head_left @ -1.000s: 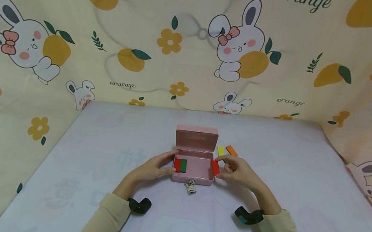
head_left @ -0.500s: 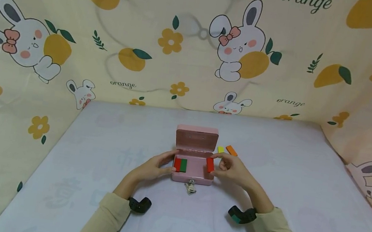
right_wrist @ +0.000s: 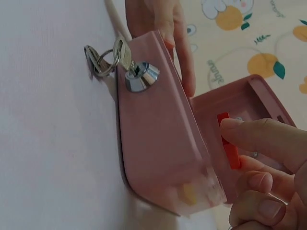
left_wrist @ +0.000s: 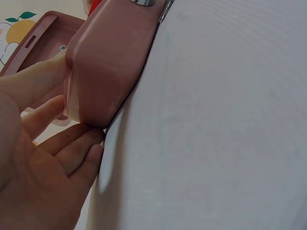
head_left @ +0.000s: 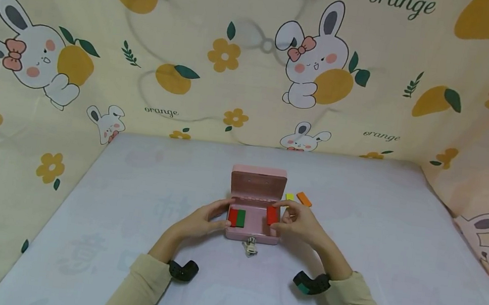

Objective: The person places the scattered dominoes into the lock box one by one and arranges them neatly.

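Note:
A pink metal cash box (head_left: 239, 236) stands on the table with its lid (head_left: 258, 184) raised. My left hand (head_left: 200, 221) holds the box's left side, thumb toward the front and fingers farther back. Between thumb and fingertips, my right hand (head_left: 304, 226) pinches a red block (head_left: 271, 216) over the right part of the box's inside. The same red block (right_wrist: 230, 151) appears tilted in the right wrist view, above the rim. At the left inside, another red block (head_left: 232, 217) lies alongside a green block (head_left: 241, 218).
Behind the right hand lie a yellow block (head_left: 289, 197), partly hidden, and an orange block (head_left: 304, 199). Keys on a ring (right_wrist: 103, 62) hang from the lock (right_wrist: 142, 76) on the box's front. A printed cloth backdrop (head_left: 253, 82) rises behind the white table (head_left: 168, 173).
My right hand has carried the red block leftward, from the box's right edge to over its inside. The left hand stays on the box's left side.

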The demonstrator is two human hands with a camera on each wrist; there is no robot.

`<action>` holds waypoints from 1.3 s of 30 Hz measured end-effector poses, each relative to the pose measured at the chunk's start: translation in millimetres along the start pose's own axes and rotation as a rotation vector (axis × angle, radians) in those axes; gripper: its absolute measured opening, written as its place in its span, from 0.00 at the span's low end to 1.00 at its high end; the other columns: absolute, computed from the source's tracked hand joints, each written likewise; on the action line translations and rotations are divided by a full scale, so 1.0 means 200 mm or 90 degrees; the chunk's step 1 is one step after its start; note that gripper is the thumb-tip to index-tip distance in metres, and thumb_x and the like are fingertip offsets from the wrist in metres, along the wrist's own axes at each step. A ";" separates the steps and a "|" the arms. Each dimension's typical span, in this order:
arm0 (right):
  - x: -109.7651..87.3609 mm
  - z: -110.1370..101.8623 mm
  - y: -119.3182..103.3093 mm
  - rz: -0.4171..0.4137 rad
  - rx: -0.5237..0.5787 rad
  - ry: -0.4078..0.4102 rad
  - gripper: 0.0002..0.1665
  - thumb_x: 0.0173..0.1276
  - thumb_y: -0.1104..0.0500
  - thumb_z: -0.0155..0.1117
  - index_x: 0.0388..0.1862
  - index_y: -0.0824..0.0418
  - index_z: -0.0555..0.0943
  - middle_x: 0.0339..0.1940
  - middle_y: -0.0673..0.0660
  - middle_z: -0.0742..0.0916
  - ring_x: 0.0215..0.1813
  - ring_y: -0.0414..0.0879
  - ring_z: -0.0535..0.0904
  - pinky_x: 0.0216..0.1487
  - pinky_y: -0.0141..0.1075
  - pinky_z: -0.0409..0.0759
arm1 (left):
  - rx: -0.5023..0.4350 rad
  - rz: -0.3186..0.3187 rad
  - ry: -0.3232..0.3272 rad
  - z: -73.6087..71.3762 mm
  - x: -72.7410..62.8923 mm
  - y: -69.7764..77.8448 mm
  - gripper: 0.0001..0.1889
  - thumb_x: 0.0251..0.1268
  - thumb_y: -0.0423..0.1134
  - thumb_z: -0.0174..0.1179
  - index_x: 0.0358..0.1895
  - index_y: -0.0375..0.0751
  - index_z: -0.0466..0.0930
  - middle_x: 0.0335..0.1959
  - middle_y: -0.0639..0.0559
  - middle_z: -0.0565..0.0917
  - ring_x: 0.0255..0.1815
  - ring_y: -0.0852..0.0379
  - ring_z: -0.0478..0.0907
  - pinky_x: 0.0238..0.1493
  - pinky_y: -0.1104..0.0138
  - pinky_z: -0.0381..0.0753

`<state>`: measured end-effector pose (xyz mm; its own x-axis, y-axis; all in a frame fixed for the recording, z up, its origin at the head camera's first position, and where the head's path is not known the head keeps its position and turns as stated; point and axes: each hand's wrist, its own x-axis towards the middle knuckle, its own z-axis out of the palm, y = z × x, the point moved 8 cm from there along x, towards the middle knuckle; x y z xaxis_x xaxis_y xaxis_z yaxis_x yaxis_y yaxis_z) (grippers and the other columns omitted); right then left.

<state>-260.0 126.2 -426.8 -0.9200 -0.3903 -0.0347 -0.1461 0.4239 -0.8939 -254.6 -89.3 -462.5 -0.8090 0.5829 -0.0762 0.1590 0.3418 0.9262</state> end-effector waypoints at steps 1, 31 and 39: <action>0.00 0.00 0.00 0.002 -0.001 0.003 0.28 0.54 0.65 0.73 0.55 0.68 0.77 0.20 0.50 0.70 0.24 0.37 0.66 0.23 0.27 0.63 | -0.001 0.004 -0.001 0.00 0.00 0.00 0.35 0.68 0.39 0.58 0.75 0.41 0.54 0.79 0.43 0.55 0.80 0.43 0.52 0.80 0.50 0.53; 0.07 0.15 -0.08 0.043 -0.011 0.006 0.27 0.58 0.61 0.72 0.56 0.67 0.76 0.22 0.52 0.75 0.27 0.43 0.70 0.24 0.27 0.69 | 0.009 0.007 0.003 0.00 0.00 0.01 0.33 0.70 0.38 0.56 0.75 0.40 0.54 0.78 0.39 0.56 0.78 0.38 0.54 0.77 0.45 0.57; 0.10 0.20 -0.09 0.028 -0.013 0.009 0.27 0.58 0.63 0.71 0.56 0.69 0.76 0.22 0.51 0.75 0.26 0.42 0.69 0.23 0.26 0.67 | -0.020 -0.007 -0.005 0.00 -0.01 0.01 0.34 0.70 0.39 0.57 0.75 0.42 0.54 0.78 0.42 0.56 0.79 0.40 0.53 0.78 0.46 0.54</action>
<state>-261.1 77.7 -428.9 -0.9306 -0.3596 -0.0683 -0.1117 0.4568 -0.8825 -252.7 -88.9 -461.2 -0.8062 0.5848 -0.0897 0.1322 0.3258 0.9361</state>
